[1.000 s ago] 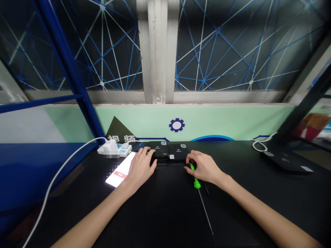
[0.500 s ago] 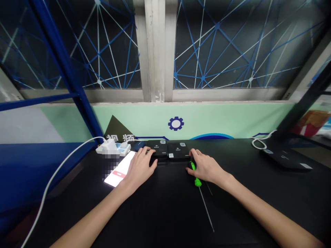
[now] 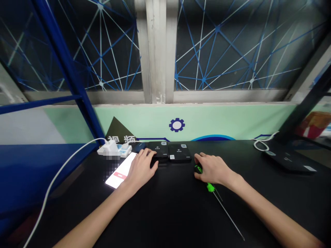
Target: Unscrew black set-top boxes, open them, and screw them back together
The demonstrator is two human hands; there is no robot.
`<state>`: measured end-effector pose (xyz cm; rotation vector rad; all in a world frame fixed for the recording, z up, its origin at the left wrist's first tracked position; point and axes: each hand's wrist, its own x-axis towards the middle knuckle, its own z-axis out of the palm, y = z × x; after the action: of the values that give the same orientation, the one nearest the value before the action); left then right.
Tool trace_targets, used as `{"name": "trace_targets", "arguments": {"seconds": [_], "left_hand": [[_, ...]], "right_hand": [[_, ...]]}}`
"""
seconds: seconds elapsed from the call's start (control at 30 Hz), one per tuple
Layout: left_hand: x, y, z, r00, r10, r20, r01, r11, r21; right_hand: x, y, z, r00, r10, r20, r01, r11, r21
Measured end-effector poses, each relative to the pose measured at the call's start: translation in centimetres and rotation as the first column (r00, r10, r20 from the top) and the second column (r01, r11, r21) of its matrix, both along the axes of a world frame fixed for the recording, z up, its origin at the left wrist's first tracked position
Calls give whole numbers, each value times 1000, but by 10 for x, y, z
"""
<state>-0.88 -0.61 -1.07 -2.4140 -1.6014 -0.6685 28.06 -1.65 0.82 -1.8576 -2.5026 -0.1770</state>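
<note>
- Cable first: a white cable [image 3: 59,168] runs in from your far left and up to a white charger block [image 3: 111,148] at the back edge of the black table [image 3: 165,213].
- Just right of that, a phone [image 3: 121,170] lies flat with its screen lit, angled toward you.
- Your left hand [image 3: 141,168] lies palm down, fingers spread apart and gripping nothing. Its heel is just beside the phone, and its fingertips rest on the front edge of the left black box [image 3: 158,151].
- Touching that box on its right side is the right black box [image 3: 179,153]. Both sit flat against the back of the table, labels up, and nothing touches the right one.
- Your right hand [image 3: 213,169] is apart from both boxes, down on the table and curled closed over the handle of the screwdriver [image 3: 210,187].
- That tool's dark butt end pokes out by your thumb and a green stretch shows under your wrist. The thin shaft trails low along the table toward your right elbow.
- By my reading, you are taking hold of the tool while your left hand steadies the left box. The shaft points away from the boxes, so any use on them calls for turning the tip round and keeping it clear of your forearm.
- Far right, well apart, a flat black device [image 3: 289,162] lies with a coiled white lead [image 3: 258,144] behind it.
</note>
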Motion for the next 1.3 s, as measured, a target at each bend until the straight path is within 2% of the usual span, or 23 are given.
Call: {"name": "trace_targets", "arguments": {"seconds": [0.2, 0.3, 0.4, 0.53, 0.77, 0.9, 0.97, 1.1, 1.3], "left_hand": [[0, -1, -2, 1000, -7, -9, 7, 1000, 10], [0, -1, -2, 1000, -5, -7, 6, 1000, 7], [0, 0, -3, 1000, -7, -11, 7, 1000, 12], [0, 0, -3, 1000, -20, -9, 21, 999, 29], [0, 1, -2, 1000, -17, -12, 18, 1000, 26], [0, 1, -2, 1000, -16, -12, 16, 1000, 26], [0, 1, -2, 1000, -17, -8, 17, 999, 32], [0, 0, -2, 1000, -19, -6, 19, 999, 31], [2, -2, -3, 1000, -18, -5, 18, 999, 34]], "right_hand": [[-3, 7, -11, 982, 123, -143, -94, 977, 194], [-7, 9, -21, 944, 253, -211, -221, 961, 164], [-10, 8, -27, 918, 311, -245, -299, 950, 84], [-10, 6, -20, 914, 303, -268, -296, 953, 67], [-8, 2, -1, 853, 388, -349, -368, 921, 125], [-8, 4, -7, 826, 386, -410, -343, 923, 177], [-9, 7, -15, 844, 353, -405, -301, 935, 187], [-8, 11, -27, 907, 245, -343, -234, 969, 75], [-5, 10, -19, 910, 245, -334, -251, 968, 26]]}}
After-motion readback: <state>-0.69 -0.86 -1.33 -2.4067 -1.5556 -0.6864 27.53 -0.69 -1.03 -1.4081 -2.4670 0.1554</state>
